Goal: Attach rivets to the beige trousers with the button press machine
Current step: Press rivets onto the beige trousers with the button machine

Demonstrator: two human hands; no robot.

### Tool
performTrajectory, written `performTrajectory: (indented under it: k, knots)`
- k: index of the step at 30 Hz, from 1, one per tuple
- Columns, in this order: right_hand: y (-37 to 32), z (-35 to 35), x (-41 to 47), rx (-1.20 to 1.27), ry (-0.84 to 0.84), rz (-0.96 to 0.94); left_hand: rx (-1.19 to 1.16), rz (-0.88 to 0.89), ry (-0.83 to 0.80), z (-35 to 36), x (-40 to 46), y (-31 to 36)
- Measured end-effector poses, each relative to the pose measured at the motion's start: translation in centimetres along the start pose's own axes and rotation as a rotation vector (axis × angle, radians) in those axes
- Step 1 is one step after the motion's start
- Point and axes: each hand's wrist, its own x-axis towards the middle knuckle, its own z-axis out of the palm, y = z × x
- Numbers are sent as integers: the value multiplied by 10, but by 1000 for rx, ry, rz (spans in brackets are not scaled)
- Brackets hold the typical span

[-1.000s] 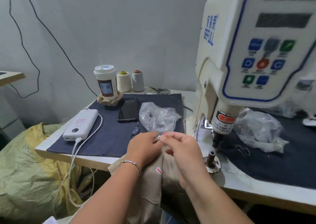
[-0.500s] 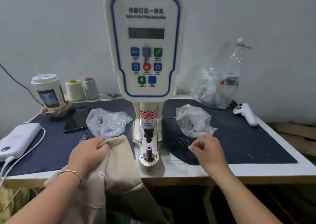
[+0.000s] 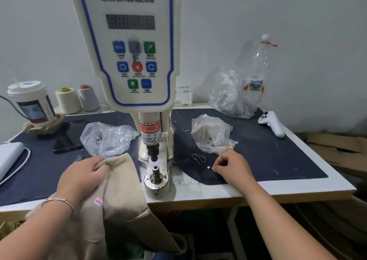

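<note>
The white servo button machine (image 3: 135, 61) stands mid-table, with its lower die post (image 3: 155, 172) bare at the front. My left hand (image 3: 83, 178) grips the top edge of the beige trousers (image 3: 123, 190), which lie just left of the die and hang off the table. My right hand (image 3: 232, 166) rests on the dark mat (image 3: 278, 160) to the right, fingers curled, with nothing visible between them. A small silver rivet (image 3: 208, 167) lies on the mat just left of its fingertips. A clear bag of rivets (image 3: 212, 134) sits behind that hand.
A second clear parts bag (image 3: 107, 138) lies left of the machine, beside a phone (image 3: 67, 138) and a white power bank (image 3: 8, 156). A paper cup (image 3: 31, 100) and two thread cones (image 3: 68, 100) stand at the back left. A white controller (image 3: 273, 123) and a bagged bottle (image 3: 242, 88) are at the back right.
The view swung right to face the machine. My right hand left the trousers, went out to the bag on the mat, then dropped nearer the loose rivet. My left hand kept its grip.
</note>
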Motion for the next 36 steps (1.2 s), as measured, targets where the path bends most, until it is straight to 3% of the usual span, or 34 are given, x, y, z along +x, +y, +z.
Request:
performTrajectory:
  k: [6,22,26,29,32,36]
  knots:
    - [5,6,-3,12,19,-99,4,-11,-6,0,0,1]
    - [-5,14,2,-122,88,-155,-14,-9,27,2,2,-2]
    - [-27,11,-10,143,172,-240,-12,1,29,3,1,-4]
    - [-63,15,-28,356,121,-400,-18,12,29,4,2,-3]
    - [-89,26,-38,346,35,-508,-24,14,37,4,3,-3]
    - [-99,38,-37,321,-39,-507,-17,18,40,4,3,-5]
